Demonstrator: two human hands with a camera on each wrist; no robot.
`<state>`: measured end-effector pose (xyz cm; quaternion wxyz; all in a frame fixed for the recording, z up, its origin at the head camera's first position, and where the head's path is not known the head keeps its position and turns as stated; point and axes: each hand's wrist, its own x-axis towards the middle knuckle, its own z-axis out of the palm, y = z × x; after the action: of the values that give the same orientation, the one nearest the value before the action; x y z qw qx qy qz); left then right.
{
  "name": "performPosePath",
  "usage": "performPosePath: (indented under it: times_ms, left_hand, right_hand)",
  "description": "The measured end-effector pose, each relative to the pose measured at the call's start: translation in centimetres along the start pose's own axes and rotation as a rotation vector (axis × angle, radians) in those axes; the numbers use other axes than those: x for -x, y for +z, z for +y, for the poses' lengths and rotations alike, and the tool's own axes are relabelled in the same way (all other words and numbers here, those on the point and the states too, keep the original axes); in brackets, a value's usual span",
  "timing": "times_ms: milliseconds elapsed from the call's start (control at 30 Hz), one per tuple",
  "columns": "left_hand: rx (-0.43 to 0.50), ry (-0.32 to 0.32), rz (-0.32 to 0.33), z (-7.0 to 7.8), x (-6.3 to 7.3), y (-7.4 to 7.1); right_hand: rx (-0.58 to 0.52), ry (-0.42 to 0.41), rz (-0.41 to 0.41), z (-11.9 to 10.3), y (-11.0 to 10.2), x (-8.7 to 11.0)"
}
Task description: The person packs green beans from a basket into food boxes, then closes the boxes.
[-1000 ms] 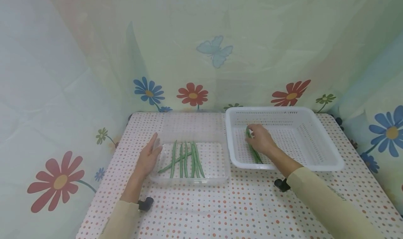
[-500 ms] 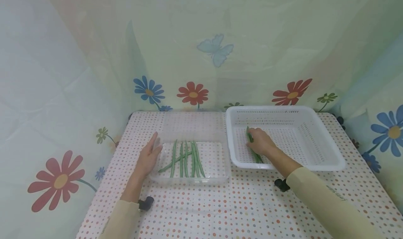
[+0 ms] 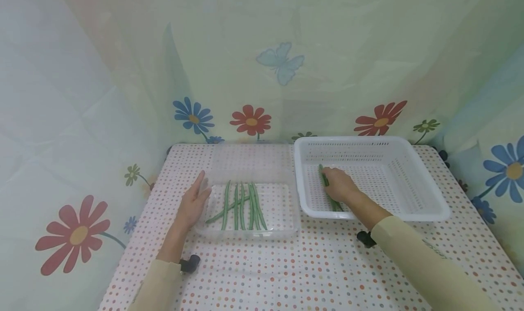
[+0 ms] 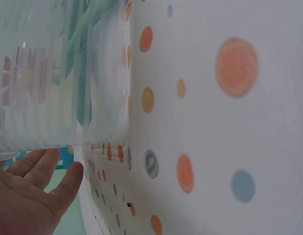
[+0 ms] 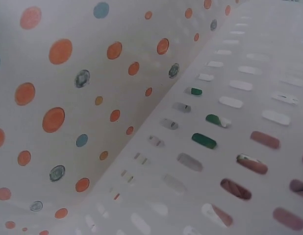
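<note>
Inside the white slotted plastic basket (image 3: 299, 188), my right hand (image 3: 340, 184) grips green beans (image 3: 335, 206), its fingers curled around them. Their tips poke out on both sides of the hand. Through the basket's slots in the right wrist view, bits of green bean (image 5: 204, 141) and hand (image 5: 235, 188) show. My left hand (image 3: 192, 205), fingers straight, lies along the left side of a clear plastic container (image 3: 282, 233). Several green beans (image 3: 242, 208) lie in that container, one slanted across the others. In the left wrist view the fingers (image 4: 68, 183) are beside the container's wall.
The container's clear lid (image 3: 251, 158) stands open at its back. Container and basket sit side by side on a dotted tablecloth (image 3: 262, 274). A flowered curtain (image 3: 282, 102) hangs behind and at both sides of the table.
My right hand has moved slightly down and closed more around the green beans in the basket. The left hand and the container stay in place.
</note>
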<state>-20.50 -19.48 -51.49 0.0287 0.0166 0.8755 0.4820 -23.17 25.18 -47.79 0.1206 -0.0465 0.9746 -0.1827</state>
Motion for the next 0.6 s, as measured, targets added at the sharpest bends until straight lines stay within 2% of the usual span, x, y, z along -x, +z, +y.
performPosePath:
  times_ms: [300, 600]
  left_hand:
    - [-0.001, 0.003, 0.004, -0.08, -0.1, 0.02]
    - [0.017, -0.03, -0.007, 0.18, 0.07, -0.03]
  right_hand:
    - [0.01, -0.007, 0.008, 0.02, 0.1, -0.15]
    - [0.056, -0.011, 0.034, -0.02, 0.45, -0.22]
